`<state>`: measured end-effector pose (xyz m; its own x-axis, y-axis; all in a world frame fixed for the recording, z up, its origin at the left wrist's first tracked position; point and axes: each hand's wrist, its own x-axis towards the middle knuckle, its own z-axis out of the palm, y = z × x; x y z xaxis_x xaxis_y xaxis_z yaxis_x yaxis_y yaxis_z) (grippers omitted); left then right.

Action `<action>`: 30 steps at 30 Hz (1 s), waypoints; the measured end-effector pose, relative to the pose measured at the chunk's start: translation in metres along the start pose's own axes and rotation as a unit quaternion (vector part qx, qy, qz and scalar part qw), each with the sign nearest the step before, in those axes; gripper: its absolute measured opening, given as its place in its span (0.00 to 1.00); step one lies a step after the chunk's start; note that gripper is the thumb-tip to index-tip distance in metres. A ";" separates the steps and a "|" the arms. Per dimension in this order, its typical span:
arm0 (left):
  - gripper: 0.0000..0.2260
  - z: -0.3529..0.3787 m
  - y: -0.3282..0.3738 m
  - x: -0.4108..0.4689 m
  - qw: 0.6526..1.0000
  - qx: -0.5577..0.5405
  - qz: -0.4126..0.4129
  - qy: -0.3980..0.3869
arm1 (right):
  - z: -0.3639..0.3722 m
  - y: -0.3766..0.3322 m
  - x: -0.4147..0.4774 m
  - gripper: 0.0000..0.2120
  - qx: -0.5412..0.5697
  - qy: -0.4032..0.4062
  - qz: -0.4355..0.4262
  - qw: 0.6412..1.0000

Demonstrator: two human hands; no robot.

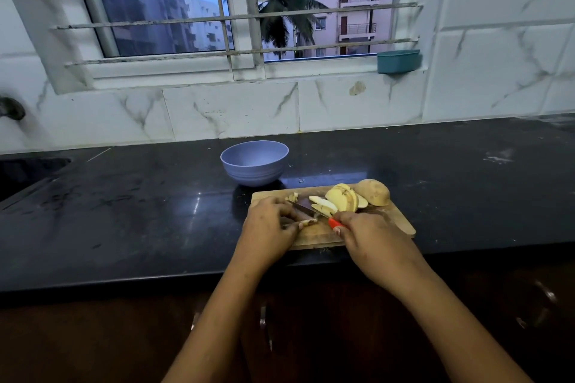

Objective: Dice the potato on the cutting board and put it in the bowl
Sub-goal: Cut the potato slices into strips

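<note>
A wooden cutting board [401,221] lies on the black counter. On its far side sit an uncut potato half [375,192], several fanned slices [340,197] and a few small cut bits [292,196]. My right hand [370,239] grips the red handle of a knife [308,209], whose blade points left across the board. My left hand [270,224] pinches a small potato strip [308,222] against the board just in front of the blade. The lilac bowl [254,162] stands behind the board's left end and looks to hold nothing.
The black counter [140,211] runs left and right, with a sink recess [28,174] at the far left. A teal tub [398,60] sits on the window sill. Marble wall tiles back the counter. Cabinet doors lie below the front edge.
</note>
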<state>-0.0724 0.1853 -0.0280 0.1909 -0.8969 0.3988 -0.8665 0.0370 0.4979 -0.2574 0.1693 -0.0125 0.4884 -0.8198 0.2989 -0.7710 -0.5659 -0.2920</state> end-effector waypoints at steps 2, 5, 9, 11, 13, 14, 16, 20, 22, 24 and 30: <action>0.02 0.001 -0.001 -0.001 1.000 -0.011 -0.012 0.010 | 0.002 -0.003 -0.006 0.18 -0.004 0.004 -0.006 1.000; 0.05 0.002 -0.003 -0.003 0.999 -0.016 -0.021 0.018 | 0.004 -0.005 -0.012 0.18 0.015 0.017 -0.017 1.000; 0.06 0.004 -0.005 -0.005 0.999 -0.031 -0.019 0.039 | 0.005 -0.009 -0.016 0.19 0.016 0.024 -0.022 0.999; 0.05 0.004 -0.007 -0.005 0.998 -0.044 -0.016 0.040 | 0.006 -0.008 -0.014 0.19 0.014 0.021 -0.018 1.000; 0.03 0.003 -0.008 -0.005 0.998 -0.056 -0.009 0.041 | 0.008 -0.007 -0.012 0.19 0.026 0.017 -0.012 0.999; 0.02 0.003 -0.008 -0.005 0.997 -0.061 -0.005 0.039 | 0.008 -0.006 -0.011 0.19 0.032 0.013 -0.010 0.999; 0.02 0.004 -0.008 -0.006 0.997 -0.066 0.001 0.037 | 0.008 -0.005 -0.009 0.19 0.048 0.000 -0.006 0.999; 0.02 0.005 -0.008 -0.005 0.997 -0.066 -0.001 0.046 | 0.008 -0.007 -0.007 0.19 0.033 -0.006 -0.005 0.999; 0.02 0.005 -0.007 -0.005 0.997 -0.058 0.002 0.050 | 0.009 -0.010 -0.005 0.21 -0.022 -0.004 -0.007 1.000; 0.01 0.004 -0.006 -0.005 0.997 -0.057 0.000 0.051 | 0.013 -0.016 -0.003 0.25 -0.074 -0.007 -0.012 0.997; 0.01 0.004 -0.007 -0.006 0.997 -0.054 -0.012 0.053 | 0.020 -0.018 -0.002 0.27 -0.089 -0.003 -0.012 0.996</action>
<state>-0.0698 0.1884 -0.0371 0.2642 -0.8468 0.4616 -0.8068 0.0682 0.5869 -0.2367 0.1788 -0.0257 0.5092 -0.8071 0.2988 -0.8190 -0.5611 -0.1197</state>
